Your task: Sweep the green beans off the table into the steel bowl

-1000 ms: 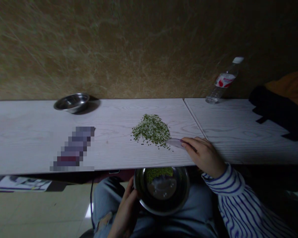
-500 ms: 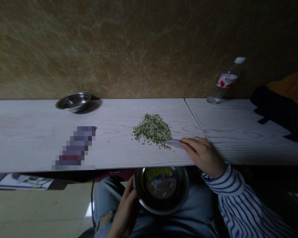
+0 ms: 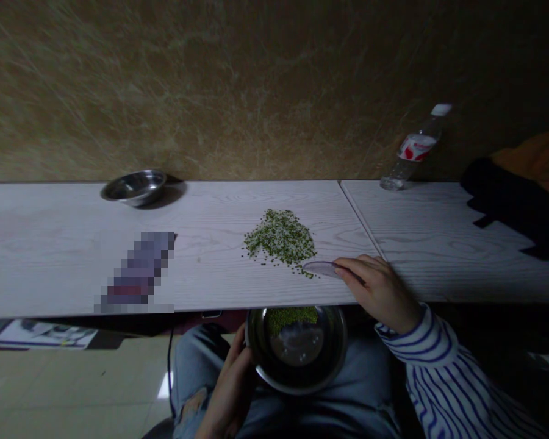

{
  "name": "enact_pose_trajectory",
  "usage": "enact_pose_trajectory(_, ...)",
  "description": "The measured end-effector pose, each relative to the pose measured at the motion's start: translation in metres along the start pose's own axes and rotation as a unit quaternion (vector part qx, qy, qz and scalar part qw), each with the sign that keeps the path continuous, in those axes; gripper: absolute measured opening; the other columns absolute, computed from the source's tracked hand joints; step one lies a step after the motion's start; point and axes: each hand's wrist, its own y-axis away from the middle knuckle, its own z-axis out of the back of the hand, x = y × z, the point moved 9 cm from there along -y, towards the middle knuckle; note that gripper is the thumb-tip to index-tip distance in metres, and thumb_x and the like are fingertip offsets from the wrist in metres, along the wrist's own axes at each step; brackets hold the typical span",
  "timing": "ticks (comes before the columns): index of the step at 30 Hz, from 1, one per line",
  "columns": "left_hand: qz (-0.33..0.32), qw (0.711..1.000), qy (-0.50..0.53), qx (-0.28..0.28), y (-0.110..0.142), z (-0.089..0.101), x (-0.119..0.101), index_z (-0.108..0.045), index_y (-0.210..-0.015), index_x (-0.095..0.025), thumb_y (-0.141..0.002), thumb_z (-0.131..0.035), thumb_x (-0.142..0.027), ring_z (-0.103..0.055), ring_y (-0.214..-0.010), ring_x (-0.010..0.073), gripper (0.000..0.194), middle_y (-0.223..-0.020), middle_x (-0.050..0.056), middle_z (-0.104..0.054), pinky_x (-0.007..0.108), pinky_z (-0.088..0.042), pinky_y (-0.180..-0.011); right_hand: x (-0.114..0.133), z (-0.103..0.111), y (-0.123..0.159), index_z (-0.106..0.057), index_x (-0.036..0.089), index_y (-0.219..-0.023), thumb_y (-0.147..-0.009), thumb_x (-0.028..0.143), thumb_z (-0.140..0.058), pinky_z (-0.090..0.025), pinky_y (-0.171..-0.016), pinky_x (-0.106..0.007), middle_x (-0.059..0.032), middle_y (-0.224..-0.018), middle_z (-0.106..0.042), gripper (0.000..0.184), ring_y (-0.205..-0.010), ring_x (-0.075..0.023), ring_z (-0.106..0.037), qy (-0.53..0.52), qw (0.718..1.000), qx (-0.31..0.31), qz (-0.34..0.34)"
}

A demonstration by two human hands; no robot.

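A loose patch of small green beans [image 3: 283, 238], mixed with white grains, is spread over the white wooden table. At its near right edge is a thin, translucent plastic piece [image 3: 321, 268] with a curved edge, pinched in my right hand [image 3: 377, 286]. A few beans lie close to the piece's tip. Below the table's front edge, my left hand [image 3: 233, 378] grips the left side of a steel bowl [image 3: 297, 387] over my lap. Green beans [image 3: 293, 318] rest in the far part of this bowl; its bottom looks shiny. The left fingers are partly hidden by the bowl.
A second steel bowl [image 3: 135, 189] stands by the wall at the left. Nearer lies a pixelated flat object [image 3: 139, 268]. A clear bottle [image 3: 414, 149] with a white cap stands back right, beside dark and orange cloth [image 3: 521, 195]. A seam [image 3: 359, 213] crosses the table.
My right hand has shifted slightly toward me and right with the plastic piece, drawing a few beans toward the table's front. The left hand and its bowl stay put.
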Motion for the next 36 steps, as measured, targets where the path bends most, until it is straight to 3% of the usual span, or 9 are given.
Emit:
enact_pose_trajectory(9, 0.0, 1.0, 0.01, -0.018, 0.0, 0.005, 0.002, -0.056, -0.135, -0.023, -0.065, -0.07, -0.02, -0.063, -0.111, 0.0311, 0.072, -0.103, 0.008, -0.076, 0.044, -0.042, -0.1, 0.001, -0.001, -0.001, -0.07, 0.02, -0.102, -0.095, 0.023, -0.053, -0.047, -0.075, -0.033, -0.0052, -0.087, -0.074, 0.018, -0.08, -0.0195, -0.067, 0.001, 1.0, 0.0, -0.001)
enact_pose_trajectory(19, -0.002, 1.0, 0.0, 0.01, 0.0, -0.001, -0.001, -0.057, -0.133, -0.023, -0.067, -0.067, -0.017, -0.063, -0.11, 0.0287, 0.067, -0.101, 0.006, -0.076, 0.041, -0.043, -0.099, 0.008, -0.001, -0.002, -0.07, 0.021, -0.102, -0.095, 0.022, -0.053, -0.047, -0.076, -0.033, -0.0055, -0.088, -0.075, 0.019, -0.08, -0.0187, -0.067, -0.003, 1.0, -0.001, 0.0)
enact_pose_trajectory(25, -0.006, 1.0, 0.008, 0.004, 0.001, 0.0, -0.002, -0.06, -0.13, -0.023, -0.067, -0.07, -0.019, -0.064, -0.109, 0.0295, 0.064, -0.104, 0.007, -0.075, 0.042, -0.043, -0.099, -0.001, -0.001, -0.003, -0.07, 0.021, -0.104, -0.095, 0.024, -0.052, -0.051, -0.075, -0.035, -0.0064, -0.089, -0.075, 0.021, -0.082, -0.0207, -0.069, 0.007, 1.0, -0.011, -0.01)
enact_pose_trajectory(31, 0.01, 1.0, -0.005, -0.022, 0.002, 0.003, 0.001, -0.058, -0.132, -0.023, -0.063, -0.07, -0.021, -0.066, -0.103, 0.0293, 0.07, -0.098, 0.006, -0.076, 0.041, -0.047, -0.092, -0.011, 0.007, -0.002, -0.071, 0.02, -0.101, -0.095, 0.026, -0.049, -0.054, -0.076, -0.036, -0.0079, -0.091, -0.076, 0.024, -0.082, -0.0224, -0.07, 0.012, 0.999, -0.037, -0.035)
enact_pose_trajectory(36, 0.004, 1.0, -0.008, -0.013, 0.001, 0.0, -0.002, -0.057, -0.133, -0.024, -0.061, -0.071, -0.02, -0.067, -0.099, 0.0288, 0.073, -0.099, 0.006, -0.076, 0.039, -0.049, -0.088, -0.008, 0.002, -0.005, -0.07, 0.019, -0.104, -0.094, 0.025, -0.052, -0.053, -0.076, -0.036, -0.0074, -0.091, -0.075, 0.022, -0.081, -0.0222, -0.069, 0.007, 0.999, -0.019, -0.042)
